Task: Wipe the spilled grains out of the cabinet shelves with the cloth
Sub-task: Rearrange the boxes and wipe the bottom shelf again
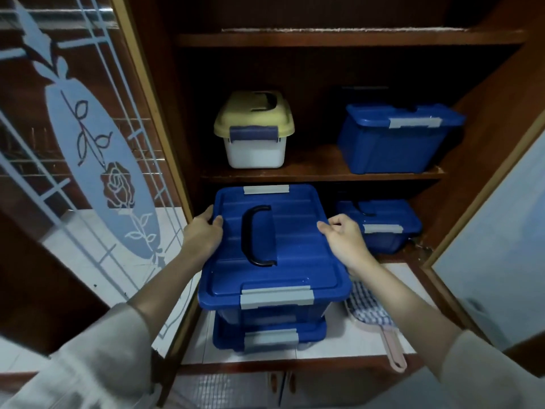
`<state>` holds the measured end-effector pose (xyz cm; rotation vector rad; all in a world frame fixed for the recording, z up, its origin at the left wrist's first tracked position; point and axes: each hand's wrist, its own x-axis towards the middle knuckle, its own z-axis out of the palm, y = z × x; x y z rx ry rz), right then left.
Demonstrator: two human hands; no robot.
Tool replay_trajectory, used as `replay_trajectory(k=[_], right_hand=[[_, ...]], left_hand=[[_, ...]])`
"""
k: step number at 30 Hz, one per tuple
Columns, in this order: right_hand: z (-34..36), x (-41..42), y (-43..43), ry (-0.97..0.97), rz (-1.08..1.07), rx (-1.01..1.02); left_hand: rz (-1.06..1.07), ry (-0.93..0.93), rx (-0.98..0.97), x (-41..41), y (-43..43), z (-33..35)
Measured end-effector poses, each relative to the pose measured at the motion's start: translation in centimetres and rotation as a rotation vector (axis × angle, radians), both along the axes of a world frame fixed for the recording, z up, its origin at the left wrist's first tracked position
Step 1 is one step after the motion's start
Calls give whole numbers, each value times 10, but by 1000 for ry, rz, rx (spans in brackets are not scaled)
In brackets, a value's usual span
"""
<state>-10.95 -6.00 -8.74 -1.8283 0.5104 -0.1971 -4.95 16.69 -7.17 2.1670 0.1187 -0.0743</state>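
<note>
Blue plastic fills most of the view: a large blue box (298, 246) with a black carry handle (259, 234) on its lid and grey clasps at front and back. The left hand (203, 231) grips the box's left rim, thumb on the lid and fingers curled round the edge. The right hand (343, 239) grips the right rim in the same way, with its fingers curled. The box sits directly over a second blue box (265, 338), which stands on the white tiled counter (200, 343). I cannot tell whether the two touch.

The cloth (368, 305), checked blue and white, lies on the counter just right of the stacked boxes. It rests on a pink dustpan (390, 349) and is partly hidden by the right forearm. Neither hand touches it.

Inside the wooden cabinet (472, 113), the middle shelf (318, 169) holds a white box with a yellow lid (253, 128) on the left. A third blue box (395, 143) stands on its right. Below, a smaller blue box (383, 228) stands at the right on the lowest shelf. A pale rough line runs along the top shelf (324, 39); I cannot tell what it is.

The cabinet door (88, 143) stands open on the left, its glass frosted with a rose pattern. Any lettering on the boxes is too small to read.
</note>
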Motion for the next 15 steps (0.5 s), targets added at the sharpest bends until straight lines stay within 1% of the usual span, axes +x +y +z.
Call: replay_trajectory(k=[4,10,15], right_hand=[[-20,-4,5,8,24,-67],[-26,-2,2,-15,44,-101],[-30,-1,2,-55,9,-90]], left_hand=[[-13,0,95,-4,4,-22],[-4,-16,136,-3,5,-27],[17,-108,312,-9,3,-23]])
